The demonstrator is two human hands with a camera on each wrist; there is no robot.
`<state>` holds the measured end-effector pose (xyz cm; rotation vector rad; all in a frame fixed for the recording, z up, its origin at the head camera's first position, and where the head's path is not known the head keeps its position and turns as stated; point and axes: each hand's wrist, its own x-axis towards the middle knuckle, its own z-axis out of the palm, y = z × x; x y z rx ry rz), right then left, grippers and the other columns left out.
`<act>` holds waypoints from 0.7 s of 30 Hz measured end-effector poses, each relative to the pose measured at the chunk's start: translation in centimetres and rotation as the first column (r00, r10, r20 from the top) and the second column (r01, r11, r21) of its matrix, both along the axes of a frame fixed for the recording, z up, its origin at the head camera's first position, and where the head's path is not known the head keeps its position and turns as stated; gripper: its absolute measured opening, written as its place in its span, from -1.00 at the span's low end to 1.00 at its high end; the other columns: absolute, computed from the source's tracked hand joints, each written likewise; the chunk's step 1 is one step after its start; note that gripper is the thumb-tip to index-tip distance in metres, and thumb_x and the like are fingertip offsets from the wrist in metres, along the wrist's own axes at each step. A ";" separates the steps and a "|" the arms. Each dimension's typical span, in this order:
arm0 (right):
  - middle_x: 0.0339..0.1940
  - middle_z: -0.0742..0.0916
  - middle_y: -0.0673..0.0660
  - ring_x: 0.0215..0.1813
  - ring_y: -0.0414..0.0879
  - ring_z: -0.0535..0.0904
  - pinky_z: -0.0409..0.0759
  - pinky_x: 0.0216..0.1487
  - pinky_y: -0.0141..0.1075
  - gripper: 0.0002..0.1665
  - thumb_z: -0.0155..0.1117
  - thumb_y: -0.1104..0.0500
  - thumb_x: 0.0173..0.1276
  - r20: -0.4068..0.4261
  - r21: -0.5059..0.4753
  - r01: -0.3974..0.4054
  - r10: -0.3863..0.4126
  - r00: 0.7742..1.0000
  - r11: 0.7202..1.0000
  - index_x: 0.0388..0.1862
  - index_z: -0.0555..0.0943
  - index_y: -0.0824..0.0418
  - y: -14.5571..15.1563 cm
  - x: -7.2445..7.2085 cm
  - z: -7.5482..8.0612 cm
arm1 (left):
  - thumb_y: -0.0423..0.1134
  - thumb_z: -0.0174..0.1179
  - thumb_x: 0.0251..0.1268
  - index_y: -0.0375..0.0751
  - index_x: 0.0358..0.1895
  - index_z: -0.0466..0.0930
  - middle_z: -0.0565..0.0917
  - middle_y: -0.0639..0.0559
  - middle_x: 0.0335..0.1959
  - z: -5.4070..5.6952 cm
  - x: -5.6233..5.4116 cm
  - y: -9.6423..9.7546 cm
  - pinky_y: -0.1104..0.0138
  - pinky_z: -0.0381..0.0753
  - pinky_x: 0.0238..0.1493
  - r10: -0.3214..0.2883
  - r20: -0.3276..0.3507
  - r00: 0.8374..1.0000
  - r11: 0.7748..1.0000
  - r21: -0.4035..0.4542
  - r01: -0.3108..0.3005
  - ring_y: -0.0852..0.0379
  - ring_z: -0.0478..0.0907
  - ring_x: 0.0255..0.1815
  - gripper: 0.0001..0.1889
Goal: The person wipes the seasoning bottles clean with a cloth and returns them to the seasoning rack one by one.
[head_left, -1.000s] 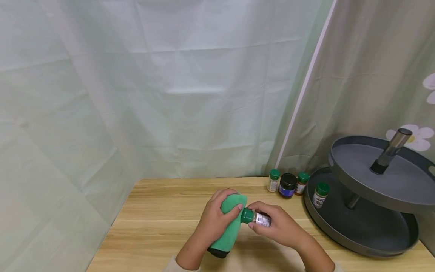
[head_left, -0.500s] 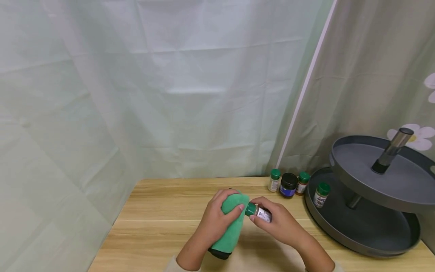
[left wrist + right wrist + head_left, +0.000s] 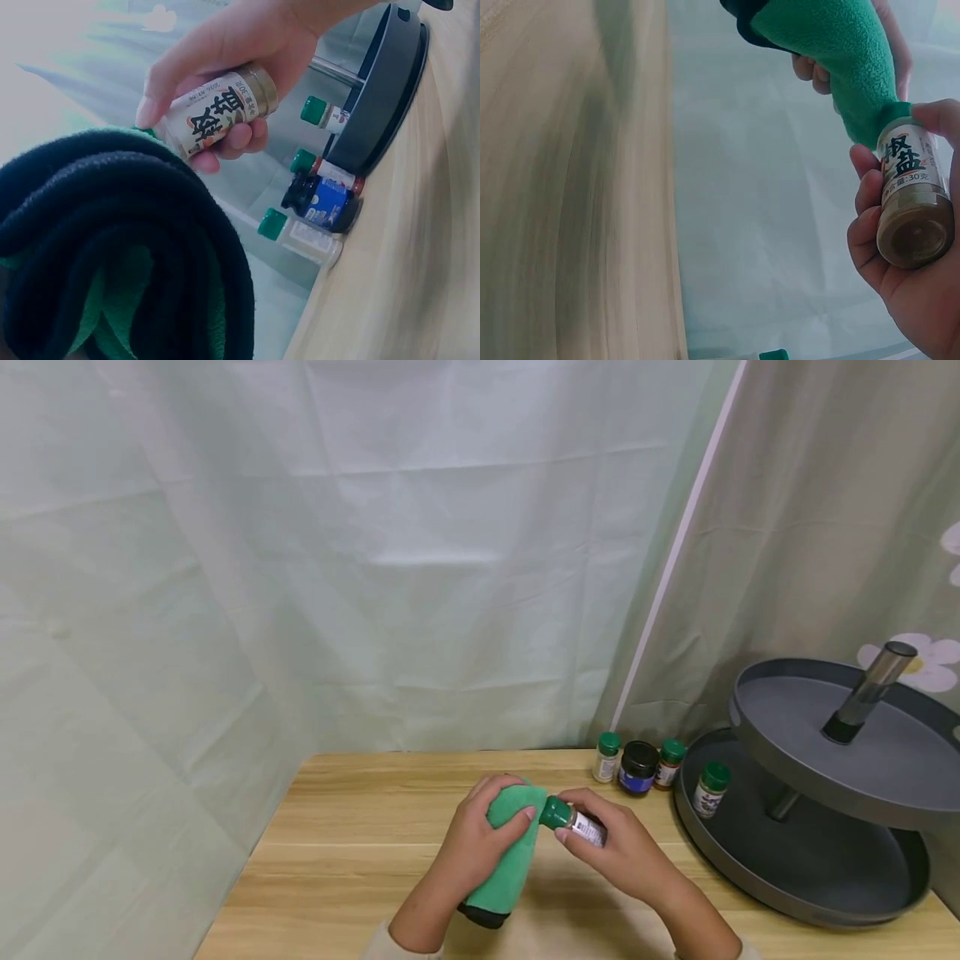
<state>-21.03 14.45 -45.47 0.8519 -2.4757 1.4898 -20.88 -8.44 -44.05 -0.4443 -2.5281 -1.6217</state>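
My left hand [image 3: 480,839] grips a folded green cloth [image 3: 512,868] with a black edge, thumb across its front. In the left wrist view the cloth's dark, rolled layers [image 3: 127,225] fill the lower left. My right hand [image 3: 622,847] holds a small spice jar [image 3: 587,829] tilted on its side, its green cap pointing at the cloth. The cap sits right at the cloth's edge. Seen from the right wrist, the jar [image 3: 911,169] has a white label with dark characters, and brown powder shows through its base.
At the table's back right stand a green-capped jar [image 3: 607,758], a black-lidded jar with a blue label [image 3: 638,768] and another green-capped jar [image 3: 669,763]. A two-tier dark grey round tray [image 3: 795,897] fills the right side, with a spice jar [image 3: 710,790] on its lower tier. Curtains hang behind.
The right hand has shifted the jar slightly up and to the right, and the jar now slants more, cap end higher. The left hand keeps its grip on the cloth.
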 end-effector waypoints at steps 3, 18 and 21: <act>-0.26 0.70 -0.06 -0.34 -0.29 0.58 0.62 -0.38 -0.34 -0.65 0.31 0.13 0.46 -0.008 -0.036 -0.031 0.030 1.000 0.999 0.18 0.53 -0.09 -0.2 0.1 0.0 | 0.15 0.29 0.34 0.33 0.13 0.54 0.58 0.22 0.06 0.1 0.0 -0.1 0.27 0.59 -0.17 0.012 0.026 1.000 1.000 0.015 -0.012 0.11 0.53 -0.06 -0.66; 0.13 0.58 0.27 0.03 -0.18 0.55 0.59 0.00 -0.29 -0.58 -0.24 0.27 0.68 0.092 -0.232 -0.050 0.073 0.993 0.971 0.44 0.24 0.15 -0.7 0.4 -0.4 | 0.12 0.25 0.40 0.22 0.21 0.47 0.55 -0.01 0.07 -0.4 0.7 1.4 0.18 0.63 -0.21 -0.016 0.127 0.992 0.983 0.185 -0.008 0.04 0.56 -0.07 -0.61; 0.15 0.54 0.25 0.05 -0.20 0.57 0.61 0.02 -0.31 -0.55 -0.15 0.26 0.66 0.129 -0.266 -0.036 0.072 0.989 0.963 0.47 0.23 0.15 -1.1 0.5 -0.5 | 0.10 0.23 0.42 0.18 0.22 0.46 0.58 -0.02 0.05 -0.5 0.7 1.8 0.19 0.64 -0.20 0.015 0.133 0.991 0.970 0.240 -0.047 0.05 0.59 -0.10 -0.61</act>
